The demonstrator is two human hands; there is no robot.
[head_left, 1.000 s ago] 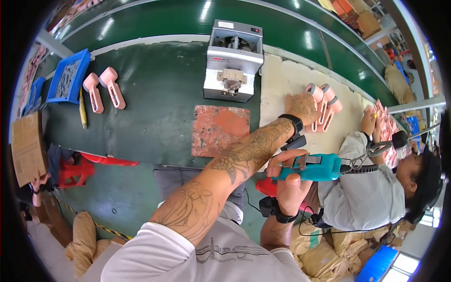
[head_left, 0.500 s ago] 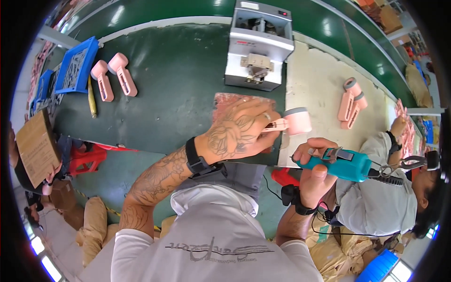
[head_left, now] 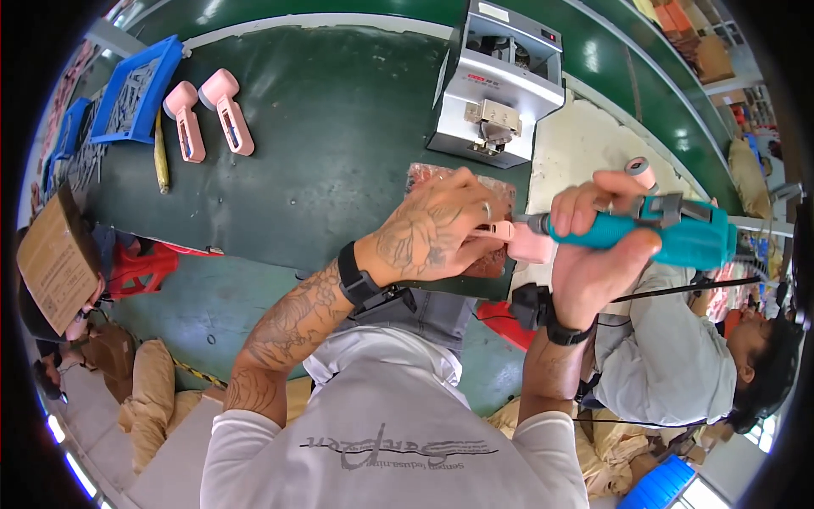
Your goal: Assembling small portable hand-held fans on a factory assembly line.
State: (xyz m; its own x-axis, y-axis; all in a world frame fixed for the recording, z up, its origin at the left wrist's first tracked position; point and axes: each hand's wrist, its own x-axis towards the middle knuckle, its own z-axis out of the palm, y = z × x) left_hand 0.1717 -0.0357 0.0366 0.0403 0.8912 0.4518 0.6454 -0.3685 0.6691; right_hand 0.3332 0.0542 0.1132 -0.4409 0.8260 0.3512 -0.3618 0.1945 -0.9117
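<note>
Head view: left hand (head_left: pixel 432 225) is grasping a pink part (head_left: pixel 532 246), head protruding just right of that hand; right hand (head_left: pixel 587 270) is clutching a teal driver (head_left: pixel 697 235), nose beside the part (contact unclear), presumably aligning, next move calling for steadiness.

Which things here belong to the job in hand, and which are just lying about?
Job:
- pink part, in the left hand
- teal tool, in the right hand
- red mat
- two other pink parts, probably
- probably the grey machine

Apparently lying about:
- yellow stick
- tan bag
- blue tray
</note>
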